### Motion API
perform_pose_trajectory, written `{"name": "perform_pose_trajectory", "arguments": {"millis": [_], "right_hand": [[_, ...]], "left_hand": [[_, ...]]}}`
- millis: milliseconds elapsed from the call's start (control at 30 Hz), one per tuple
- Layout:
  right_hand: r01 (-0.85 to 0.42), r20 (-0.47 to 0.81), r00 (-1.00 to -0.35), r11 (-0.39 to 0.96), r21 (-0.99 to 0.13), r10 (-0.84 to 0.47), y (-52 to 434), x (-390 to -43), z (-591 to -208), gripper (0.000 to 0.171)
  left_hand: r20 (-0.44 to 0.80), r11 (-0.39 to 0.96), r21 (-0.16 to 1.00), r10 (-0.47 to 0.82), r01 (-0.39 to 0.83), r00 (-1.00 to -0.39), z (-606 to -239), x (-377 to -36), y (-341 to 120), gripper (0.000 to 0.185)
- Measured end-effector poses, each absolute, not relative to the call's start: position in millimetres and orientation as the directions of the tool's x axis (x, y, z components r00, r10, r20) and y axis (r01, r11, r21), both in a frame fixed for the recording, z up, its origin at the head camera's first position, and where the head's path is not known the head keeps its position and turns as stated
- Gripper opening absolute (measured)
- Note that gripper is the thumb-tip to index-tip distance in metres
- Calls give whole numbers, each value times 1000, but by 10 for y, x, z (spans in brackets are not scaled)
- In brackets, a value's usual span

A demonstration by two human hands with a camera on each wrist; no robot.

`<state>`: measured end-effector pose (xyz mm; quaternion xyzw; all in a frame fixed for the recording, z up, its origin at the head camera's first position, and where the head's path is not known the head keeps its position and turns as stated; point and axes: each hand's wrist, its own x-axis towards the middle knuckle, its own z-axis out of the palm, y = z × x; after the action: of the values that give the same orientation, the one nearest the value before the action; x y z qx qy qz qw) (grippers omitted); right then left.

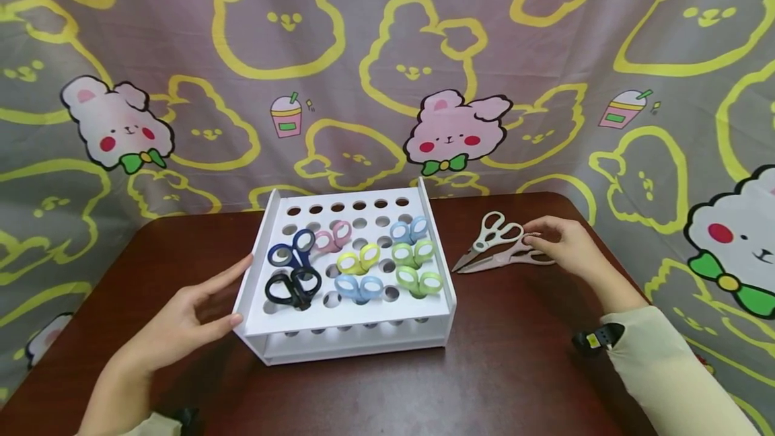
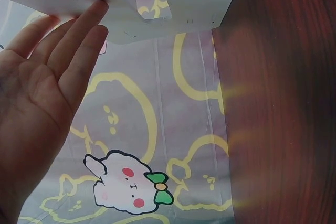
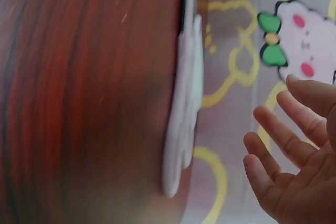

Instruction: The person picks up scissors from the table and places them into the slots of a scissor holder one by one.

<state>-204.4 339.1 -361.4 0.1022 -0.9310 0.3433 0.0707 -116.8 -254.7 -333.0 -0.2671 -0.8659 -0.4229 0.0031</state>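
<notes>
Left hand (image 2: 42,93) flat-fingered against white perforated plastic rack (image 1: 266,241) of small coloured scissors (image 1: 360,260), fingertip contact clear only at wrist; right hand (image 1: 566,244) relaxed beside pale kitchen shears (image 1: 499,247).

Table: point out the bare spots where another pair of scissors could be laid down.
Free: the dark table in front of the white rack, between both forearms, and the strip behind the left hand. Crowded: right of the rack, where two loose scissors lie at the right hand; the rack's middle holes hold scissors.
</notes>
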Motion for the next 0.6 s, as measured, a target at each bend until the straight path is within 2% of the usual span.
{"name": "perform_pose_trajectory", "arguments": {"millis": [367, 600], "right_hand": [[-185, 134, -982, 810, -557, -132, 3726, -2232, -3837, 35], [-229, 59, -971, 827, -514, -232, 3792, -2353, -3896, 48]], "left_hand": [[243, 494, 729, 460, 473, -854, -3331, -1166, -2542, 78], [243, 496, 727, 461, 475, -854, -3339, -1172, -2548, 78]]}}
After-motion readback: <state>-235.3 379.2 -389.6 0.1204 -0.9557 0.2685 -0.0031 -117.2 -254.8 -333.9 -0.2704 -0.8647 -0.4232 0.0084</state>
